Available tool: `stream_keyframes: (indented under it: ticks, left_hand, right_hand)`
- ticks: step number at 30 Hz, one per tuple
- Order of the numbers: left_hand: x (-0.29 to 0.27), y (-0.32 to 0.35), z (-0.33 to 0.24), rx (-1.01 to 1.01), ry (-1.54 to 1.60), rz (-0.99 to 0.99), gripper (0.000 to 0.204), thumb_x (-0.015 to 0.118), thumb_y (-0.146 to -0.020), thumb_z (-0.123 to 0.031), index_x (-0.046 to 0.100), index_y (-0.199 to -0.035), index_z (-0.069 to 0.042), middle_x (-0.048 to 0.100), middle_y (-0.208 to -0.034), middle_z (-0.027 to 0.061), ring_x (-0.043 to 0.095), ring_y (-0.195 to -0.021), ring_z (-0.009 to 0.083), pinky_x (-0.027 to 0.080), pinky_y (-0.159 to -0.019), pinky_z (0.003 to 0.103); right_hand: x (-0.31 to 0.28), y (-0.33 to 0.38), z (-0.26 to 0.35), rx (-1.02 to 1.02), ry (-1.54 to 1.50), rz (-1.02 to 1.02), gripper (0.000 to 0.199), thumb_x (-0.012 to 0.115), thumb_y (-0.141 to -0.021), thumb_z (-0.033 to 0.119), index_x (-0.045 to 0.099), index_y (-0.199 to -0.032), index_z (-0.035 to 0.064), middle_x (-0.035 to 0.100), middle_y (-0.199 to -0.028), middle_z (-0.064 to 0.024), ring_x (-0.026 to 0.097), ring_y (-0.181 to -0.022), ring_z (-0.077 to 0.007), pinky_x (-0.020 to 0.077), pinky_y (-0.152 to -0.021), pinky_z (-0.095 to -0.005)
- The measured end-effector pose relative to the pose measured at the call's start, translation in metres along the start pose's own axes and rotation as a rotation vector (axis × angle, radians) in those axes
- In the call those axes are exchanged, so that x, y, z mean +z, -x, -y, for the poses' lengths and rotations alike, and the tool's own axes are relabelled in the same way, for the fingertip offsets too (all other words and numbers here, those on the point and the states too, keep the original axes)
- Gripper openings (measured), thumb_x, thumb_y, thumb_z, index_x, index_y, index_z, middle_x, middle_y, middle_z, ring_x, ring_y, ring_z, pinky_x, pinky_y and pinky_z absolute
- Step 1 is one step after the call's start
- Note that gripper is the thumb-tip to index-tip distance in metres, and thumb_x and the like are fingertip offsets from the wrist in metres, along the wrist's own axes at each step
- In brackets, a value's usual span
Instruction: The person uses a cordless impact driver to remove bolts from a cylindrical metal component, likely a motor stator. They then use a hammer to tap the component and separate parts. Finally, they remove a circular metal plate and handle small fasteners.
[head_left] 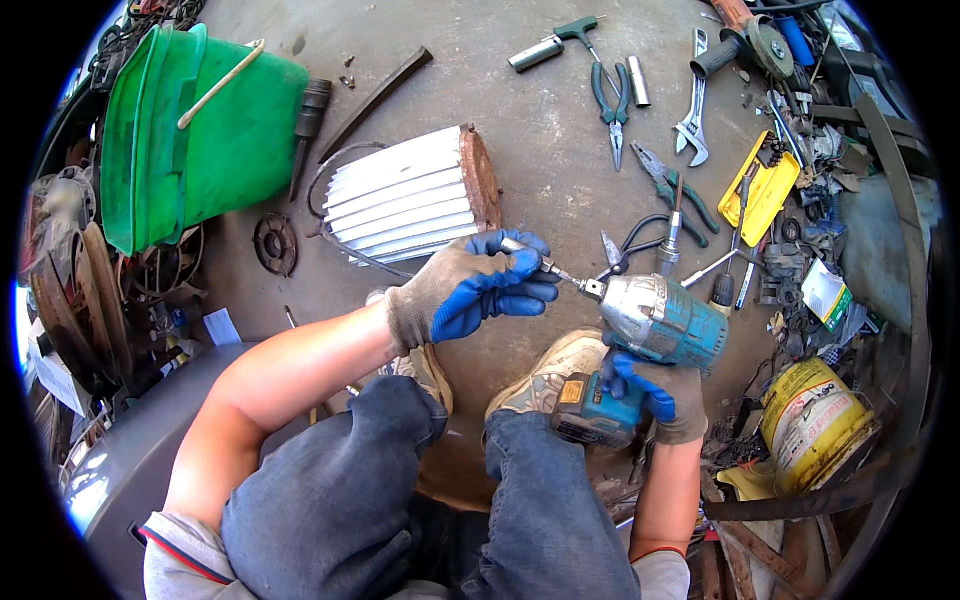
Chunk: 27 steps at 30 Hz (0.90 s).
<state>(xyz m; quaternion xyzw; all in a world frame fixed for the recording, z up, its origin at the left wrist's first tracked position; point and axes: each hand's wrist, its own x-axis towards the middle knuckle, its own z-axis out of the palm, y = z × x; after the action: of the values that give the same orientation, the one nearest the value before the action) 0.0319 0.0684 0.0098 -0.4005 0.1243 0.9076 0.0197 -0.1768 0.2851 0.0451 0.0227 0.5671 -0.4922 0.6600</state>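
A teal cordless impact wrench [655,315] with a silver nose and a battery pack [592,410] is gripped in my right hand [665,395], which wears a blue-palmed glove. Its square drive points left and carries a slim metal shaft [566,277]. My left hand [485,285], gloved in grey and blue, pinches a small silver socket-like piece [515,246] at the far end of that shaft. How firmly piece and shaft join is covered by my fingers. Just beyond my left hand lies a white finned electric motor housing [405,190] with a rusty round end.
A green bucket [240,130] lies tipped at far left. Pliers [617,125], an adjustable wrench [693,120], a T-handle tool [578,32], a yellow bit case [765,190] and an angle grinder [765,45] lie beyond. A yellow pail [815,420] and scrap crowd the right.
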Motion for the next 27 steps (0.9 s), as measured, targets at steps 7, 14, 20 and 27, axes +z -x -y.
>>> stream_keyframes:
  ticks: [7,14,20,27]
  left_hand:
    - [-0.003,0.007,0.032,-0.068,0.123,-0.093,0.035,0.062,-0.102,-0.023,0.060,-0.131,-0.005,0.069,-0.123,0.0164,0.071,-0.108,0.0261,0.062,-0.090,0.037]
    - [0.005,0.025,-0.005,-0.068,-0.670,-0.104,0.046,0.068,-0.095,-0.005,0.053,-0.138,0.000,0.066,-0.124,0.0149,0.067,-0.111,0.0204,0.058,-0.097,0.033]
    - [-0.021,0.054,-0.111,0.686,-1.721,-0.417,0.085,0.090,-0.071,-0.036,0.053,-0.143,-0.009,0.055,-0.141,0.0203,0.051,-0.135,0.0339,0.039,-0.115,0.047]
    - [-0.049,0.013,-0.099,0.418,-2.125,-0.485,0.130,0.091,-0.054,-0.061,0.032,-0.155,-0.005,0.042,-0.152,0.0259,0.040,-0.141,0.0447,0.032,-0.119,0.053]
  right_hand:
    - [0.004,-0.012,-0.006,0.027,0.150,-0.031,0.039,0.076,-0.079,-0.002,0.066,-0.117,-0.0058,0.070,-0.085,-0.0109,0.065,-0.066,-0.0165,0.0532,-0.059,-0.0291]
    - [-0.004,-0.044,0.008,0.143,-0.067,0.019,0.037,0.073,-0.080,0.002,0.066,-0.115,-0.0083,0.069,-0.086,-0.0141,0.064,-0.064,-0.0194,0.0535,-0.055,-0.0306]
    - [0.000,-0.069,0.012,0.092,0.035,0.005,0.041,0.076,-0.078,0.008,0.064,-0.114,-0.0081,0.069,-0.088,-0.0157,0.062,-0.060,-0.0197,0.0510,-0.049,-0.0312]
    - [-0.014,-0.092,0.024,0.326,-0.040,0.200,0.036,0.070,-0.082,0.003,0.066,-0.117,-0.0065,0.070,-0.085,-0.0118,0.058,-0.056,-0.0155,0.0508,-0.052,-0.0302]
